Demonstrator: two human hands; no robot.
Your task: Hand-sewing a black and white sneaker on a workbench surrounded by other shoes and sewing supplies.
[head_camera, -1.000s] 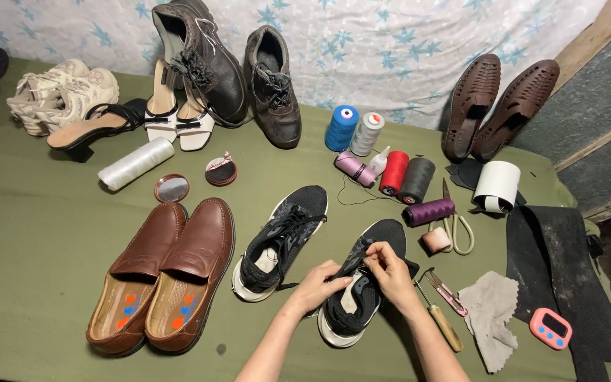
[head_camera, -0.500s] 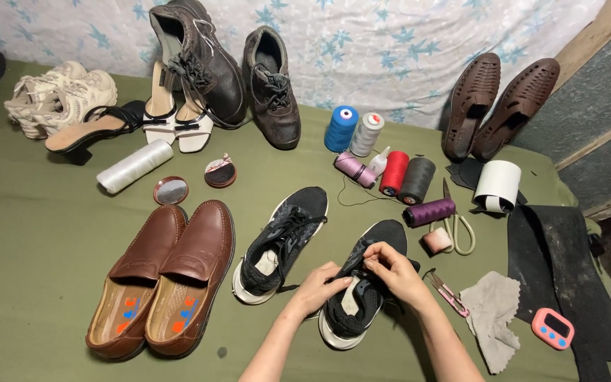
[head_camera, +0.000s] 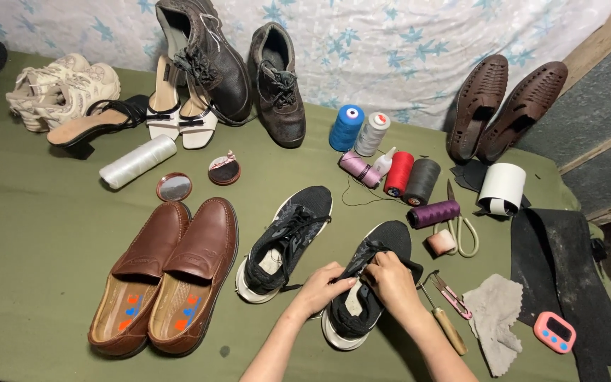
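A black knit sneaker (head_camera: 373,283) with a white sole lies on the green cloth in front of me. My left hand (head_camera: 323,286) rests on its left side near the laces. My right hand (head_camera: 390,279) pinches the tongue and laces over the middle of the shoe. Its mate, the other black sneaker (head_camera: 284,240), lies just to the left, untouched. An awl with a wooden handle (head_camera: 447,327) and small snips (head_camera: 452,296) lie right of my right wrist.
Brown loafers (head_camera: 167,276) sit at left. Thread spools (head_camera: 397,173), scissors (head_camera: 461,226), white tape roll (head_camera: 501,189), grey rag (head_camera: 496,322), pink timer (head_camera: 554,332) and black sheet (head_camera: 574,283) crowd the right. Dark leather shoes (head_camera: 235,71), sandals and white sneakers (head_camera: 58,88) line the back.
Both hands have shifted slightly toward the sneaker's middle, with the right hand closing in on the tongue and laces. The shoe stays in place.
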